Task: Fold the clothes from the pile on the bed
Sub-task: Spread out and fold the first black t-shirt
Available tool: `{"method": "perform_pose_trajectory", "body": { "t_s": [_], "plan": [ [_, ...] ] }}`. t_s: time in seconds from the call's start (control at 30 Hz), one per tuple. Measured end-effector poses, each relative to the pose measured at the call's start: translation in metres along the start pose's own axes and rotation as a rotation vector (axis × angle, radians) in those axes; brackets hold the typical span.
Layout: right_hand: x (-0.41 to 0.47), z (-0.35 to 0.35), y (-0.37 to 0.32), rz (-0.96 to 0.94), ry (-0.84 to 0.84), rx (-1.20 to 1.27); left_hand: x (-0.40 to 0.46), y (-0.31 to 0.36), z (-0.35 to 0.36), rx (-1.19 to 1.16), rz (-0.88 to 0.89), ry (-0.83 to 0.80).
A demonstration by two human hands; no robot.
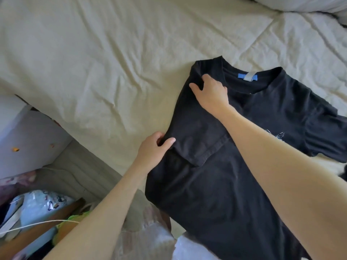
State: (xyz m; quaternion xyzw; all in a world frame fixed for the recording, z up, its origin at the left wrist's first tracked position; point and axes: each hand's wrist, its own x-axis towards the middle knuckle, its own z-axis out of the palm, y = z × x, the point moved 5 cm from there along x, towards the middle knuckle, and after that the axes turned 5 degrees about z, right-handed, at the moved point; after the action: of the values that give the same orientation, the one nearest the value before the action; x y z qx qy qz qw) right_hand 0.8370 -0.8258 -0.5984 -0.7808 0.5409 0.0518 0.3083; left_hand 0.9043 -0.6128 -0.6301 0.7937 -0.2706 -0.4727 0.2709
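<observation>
Cream, wrinkled quilted bedspread (112, 53) fills most of the view, with a black cotton T-shirt (216, 184) lying flat on it at right – left sleeve already folded in over the chest. Right hand (212, 91) presses the shoulder with fingers spread, left hand (152, 149) pinches the folded edge. Blue neck label (247, 76) shows inside the collar.
</observation>
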Motion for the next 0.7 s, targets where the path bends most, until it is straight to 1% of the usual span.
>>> {"method": "perform_pose_trajectory", "body": {
  "t_s": [0.1,0.23,0.33,0.4,0.47,0.53,0.57,0.6,0.63,0.7],
  "plan": [
    [0.023,0.008,-0.015,0.008,-0.027,0.167,-0.002,-0.009,-0.004,-0.041,0.025,0.026],
    [0.040,0.023,-0.028,0.015,-0.035,0.101,-0.005,-0.014,-0.005,0.002,0.100,0.119],
    [0.040,0.031,-0.027,0.029,-0.031,0.076,-0.004,-0.011,-0.007,0.080,0.112,0.140],
    [0.029,0.028,-0.025,-0.009,0.018,0.067,-0.007,-0.004,-0.010,0.167,0.128,0.173],
    [0.012,0.018,-0.019,-0.080,0.116,-0.018,-0.016,0.008,-0.015,0.298,0.166,0.270],
    [-0.013,0.010,-0.002,-0.124,0.225,-0.100,-0.027,0.026,-0.012,0.497,0.299,0.331],
    [-0.028,0.007,0.008,-0.134,0.259,-0.118,-0.033,0.036,-0.005,0.581,0.390,0.325],
    [-0.045,0.007,0.020,-0.145,0.269,-0.137,-0.037,0.045,0.005,0.651,0.473,0.272],
    [-0.061,0.009,0.034,-0.154,0.245,-0.174,-0.039,0.053,0.019,0.712,0.535,0.174],
    [-0.090,0.018,0.067,-0.148,0.114,-0.266,-0.041,0.057,0.048,0.844,0.558,-0.056]
  ]
}}
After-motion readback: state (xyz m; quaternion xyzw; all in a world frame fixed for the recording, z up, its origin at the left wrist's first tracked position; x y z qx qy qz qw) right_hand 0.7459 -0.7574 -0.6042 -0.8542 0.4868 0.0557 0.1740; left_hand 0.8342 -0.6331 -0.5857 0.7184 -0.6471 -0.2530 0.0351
